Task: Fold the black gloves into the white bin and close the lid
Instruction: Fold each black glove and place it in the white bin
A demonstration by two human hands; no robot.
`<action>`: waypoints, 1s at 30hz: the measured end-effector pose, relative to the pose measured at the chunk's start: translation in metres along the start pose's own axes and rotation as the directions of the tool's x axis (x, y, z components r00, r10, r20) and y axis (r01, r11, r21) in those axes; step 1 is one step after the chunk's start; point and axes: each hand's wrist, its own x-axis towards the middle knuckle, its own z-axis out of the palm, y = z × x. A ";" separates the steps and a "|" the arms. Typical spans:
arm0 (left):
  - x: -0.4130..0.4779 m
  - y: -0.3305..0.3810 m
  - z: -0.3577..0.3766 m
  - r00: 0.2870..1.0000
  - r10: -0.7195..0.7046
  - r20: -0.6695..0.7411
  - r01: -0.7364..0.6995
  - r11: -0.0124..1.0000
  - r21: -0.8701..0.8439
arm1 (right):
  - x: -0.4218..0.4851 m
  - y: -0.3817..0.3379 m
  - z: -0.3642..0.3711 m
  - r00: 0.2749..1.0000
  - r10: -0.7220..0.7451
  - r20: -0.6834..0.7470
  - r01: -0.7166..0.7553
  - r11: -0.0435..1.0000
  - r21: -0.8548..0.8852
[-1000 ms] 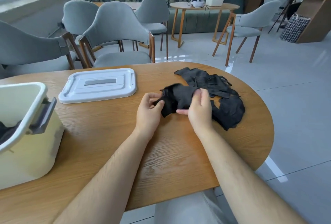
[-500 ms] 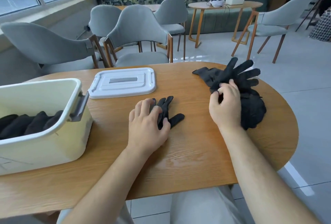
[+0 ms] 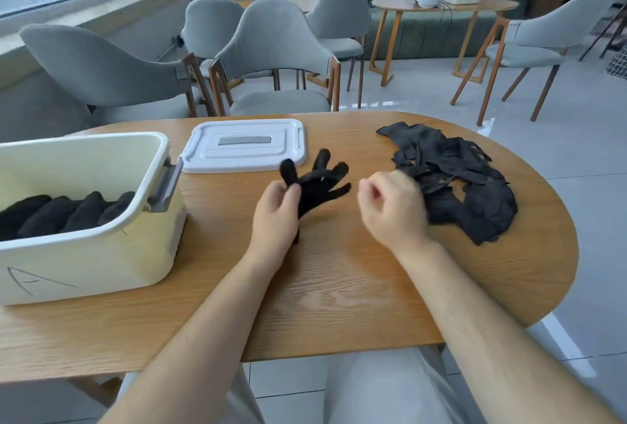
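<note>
My left hand (image 3: 275, 211) grips a black glove (image 3: 319, 182) and holds it up off the table, its fingers spread toward the lid. My right hand (image 3: 393, 210) hovers just right of it, fingers curled, blurred, holding nothing that I can see. A pile of loose black gloves (image 3: 454, 179) lies on the table's right side, behind my right hand. The white bin (image 3: 101, 254) stands open at the left with several folded black gloves (image 3: 61, 213) lined up inside. Its white lid (image 3: 244, 147) lies flat on the table beyond the glove.
The oval wooden table (image 3: 339, 288) ends just right of the pile. Grey chairs (image 3: 281, 60) stand close behind the far edge. Farther back is another table (image 3: 444, 4) with a white container on it.
My left hand has lifted the glove it was pressing flat on the table. My right hand has let go of the glove it held above the pile and moved left and nearer.
</note>
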 end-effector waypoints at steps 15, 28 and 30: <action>-0.023 -0.019 -0.037 0.991 0.116 -0.068 -0.061 0.836 0.545 | 0.001 -0.061 0.053 0.876 0.332 0.350 -0.412 0.893 0.184; -0.003 -0.037 -0.049 0.917 0.242 0.318 -0.396 0.443 0.804 | -0.037 -0.061 0.044 0.896 -0.076 0.438 0.114 0.992 -0.062; 0.002 -0.036 -0.052 0.933 0.162 0.322 -0.360 0.454 0.815 | -0.038 -0.064 0.043 0.889 -0.050 0.455 0.111 0.988 -0.109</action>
